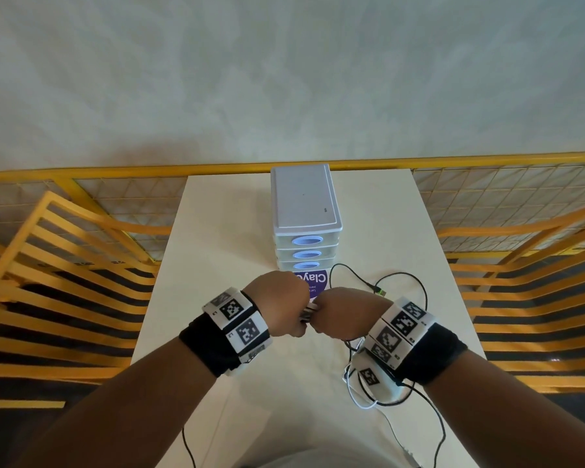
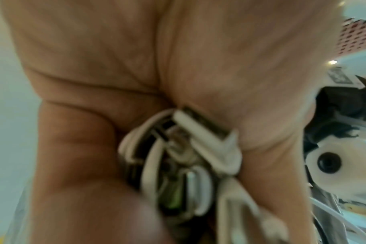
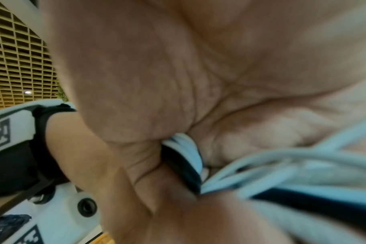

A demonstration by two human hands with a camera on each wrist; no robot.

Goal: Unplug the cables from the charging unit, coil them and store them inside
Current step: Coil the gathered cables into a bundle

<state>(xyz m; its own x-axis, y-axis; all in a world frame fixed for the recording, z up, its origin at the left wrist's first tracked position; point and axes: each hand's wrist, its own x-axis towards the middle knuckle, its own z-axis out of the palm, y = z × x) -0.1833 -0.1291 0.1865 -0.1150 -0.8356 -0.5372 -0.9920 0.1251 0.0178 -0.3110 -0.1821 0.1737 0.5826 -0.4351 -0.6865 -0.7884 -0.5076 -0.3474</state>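
Note:
Both fists meet over the table in front of a white three-drawer unit (image 1: 304, 211). My left hand (image 1: 281, 304) grips a bundle of white and black cables (image 2: 178, 161) with several plugs showing. My right hand (image 1: 343, 315) grips the same bundle (image 3: 184, 165), with white and black strands trailing out to the right (image 3: 282, 168). A short stretch of the bundle (image 1: 309, 312) shows between the fists. A black cable (image 1: 399, 275) with a green-tipped plug (image 1: 381, 292) loops loose on the table to the right.
A purple-labelled pack (image 1: 313, 282) lies at the foot of the drawers. White and black cable loops (image 1: 368, 396) lie under my right wrist and run toward the near edge. The cream table (image 1: 217, 251) is narrow. Yellow railings (image 1: 81, 265) flank both sides.

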